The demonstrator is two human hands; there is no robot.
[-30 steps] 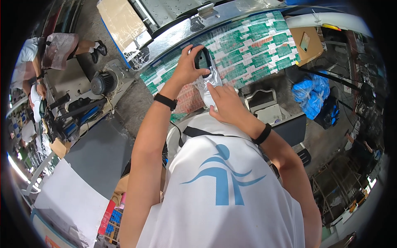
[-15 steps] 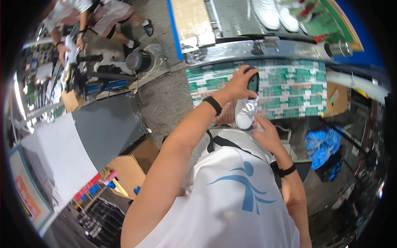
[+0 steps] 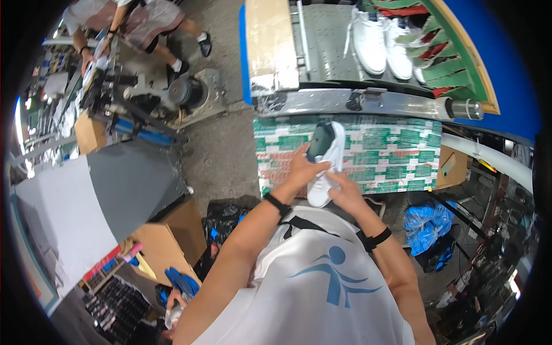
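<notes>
White sneaker [image 3: 334,154]: in the head view, over the near part of the desk, toe pointing toward the wearer and passing the near edge; whether its sole rests on the desk cannot be told.
Dark green lining [image 3: 322,141]: shows in the sneaker's opening, at the end toward the desk's far side.
Left hand [image 3: 302,171]: over the desk's near part, left of its middle; grip pinching the sneaker beside the opening, thumb laid across the upper.
Right hand [image 3: 348,194]: at the desk's near edge; fingertips at the right side of the sneaker's forepart, but whether this grip pinches or only touches cannot be told.
Black wristbands [image 3: 278,204]: one on each wrist, on the wearer's side of the desk.
Desk [image 3: 397,155]: green-and-white patterned top with reddish patches.
Metal rail [image 3: 322,103]: glossy, running just beyond the desk's far edge.
Grey plate [image 3: 322,43]: past the rail, seen from the desk; it carries a pair of white shoes [image 3: 368,46], with green and red strips [image 3: 443,49] to their right.
Blue plastic bundle [image 3: 428,224]: below the desk's near right corner.
Round motor [image 3: 187,91]: left of the desk.
Co-worker [image 3: 152,26]: far left beyond the desk, both hands at a whitish item, details blurred.
</notes>
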